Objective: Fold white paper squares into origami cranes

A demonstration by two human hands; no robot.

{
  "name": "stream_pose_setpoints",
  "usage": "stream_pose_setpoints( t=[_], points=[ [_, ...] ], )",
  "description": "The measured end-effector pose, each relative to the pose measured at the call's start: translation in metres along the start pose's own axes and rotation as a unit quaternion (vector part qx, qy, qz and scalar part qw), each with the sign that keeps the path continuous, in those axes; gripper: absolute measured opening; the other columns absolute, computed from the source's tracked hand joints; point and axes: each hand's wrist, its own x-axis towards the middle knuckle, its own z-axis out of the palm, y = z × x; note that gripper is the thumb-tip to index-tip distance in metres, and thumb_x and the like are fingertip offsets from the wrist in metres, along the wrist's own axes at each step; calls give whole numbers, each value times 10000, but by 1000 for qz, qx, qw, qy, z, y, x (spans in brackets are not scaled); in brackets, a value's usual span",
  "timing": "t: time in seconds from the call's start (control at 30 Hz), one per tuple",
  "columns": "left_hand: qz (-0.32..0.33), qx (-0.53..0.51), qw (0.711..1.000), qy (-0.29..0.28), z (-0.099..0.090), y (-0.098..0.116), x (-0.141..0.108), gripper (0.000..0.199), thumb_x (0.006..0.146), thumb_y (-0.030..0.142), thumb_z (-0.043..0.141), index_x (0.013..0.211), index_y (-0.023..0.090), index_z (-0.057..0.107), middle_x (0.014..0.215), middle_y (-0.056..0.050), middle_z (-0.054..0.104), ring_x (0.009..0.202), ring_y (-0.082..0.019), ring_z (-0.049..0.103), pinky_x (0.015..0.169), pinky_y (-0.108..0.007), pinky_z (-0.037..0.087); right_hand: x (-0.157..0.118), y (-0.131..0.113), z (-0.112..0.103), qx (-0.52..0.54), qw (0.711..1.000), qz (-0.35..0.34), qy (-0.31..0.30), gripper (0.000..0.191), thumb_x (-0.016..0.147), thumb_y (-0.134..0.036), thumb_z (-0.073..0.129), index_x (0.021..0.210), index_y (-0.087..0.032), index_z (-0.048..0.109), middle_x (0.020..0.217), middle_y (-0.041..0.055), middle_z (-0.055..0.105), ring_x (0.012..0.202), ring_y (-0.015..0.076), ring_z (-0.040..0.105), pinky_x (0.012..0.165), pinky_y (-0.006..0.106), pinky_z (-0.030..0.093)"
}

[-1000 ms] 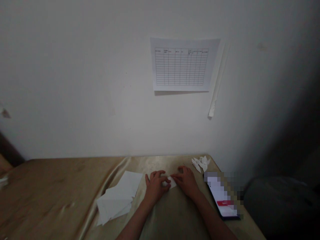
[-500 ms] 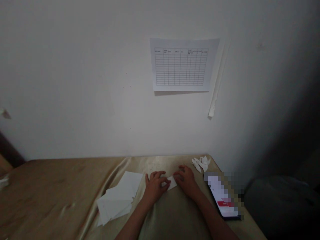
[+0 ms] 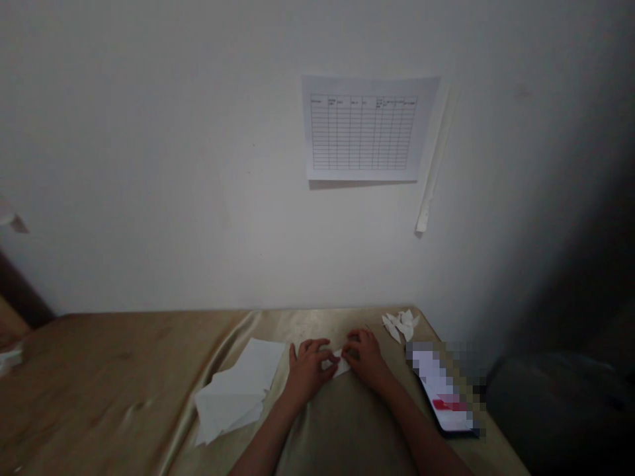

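Note:
Between my hands a small piece of white paper, seemingly folded, lies on the cloth-covered table. My left hand grips its left part with thumb and forefinger, the other fingers curled above. From the right, my right hand pinches the paper's upper edge with bent fingers. The fingertips of both hands almost meet, and they hide much of the paper. Beside my left forearm lies a loose pile of white paper sheets, overlapping unevenly.
Scraps of torn white paper lie near the table's back right corner. A phone, partly pixelated, rests right of my right forearm. Glossy tan cloth covers the table, which meets a wall bearing a printed chart.
My right hand has shifted slightly left, bringing its fingertips closer to those of my left hand on the paper. The camera view has moved a little.

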Motion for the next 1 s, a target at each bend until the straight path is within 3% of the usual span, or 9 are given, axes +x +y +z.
stream_pose_setpoints(
  t=[0.63,1.0],
  points=[
    [-12,-6,1000,0,-2,2,-1,169,831,381,694,982,442,738,1403,78,590,1355,-278,427,1157,-702,78,-18,-3,-20,50,995,-44,-74,78,781,-277,722,833,-251,774,1209,71,582,1254,255,459,1114,394,326],
    [-8,-5,1000,1,-3,2,-1,165,837,383,688,984,434,743,1401,67,594,1352,-279,434,1159,-702,72,-17,3,-17,102,994,-39,-28,40,786,-257,734,801,-248,769,1306,69,541,1306,241,415,1149,422,311]
  ],
)
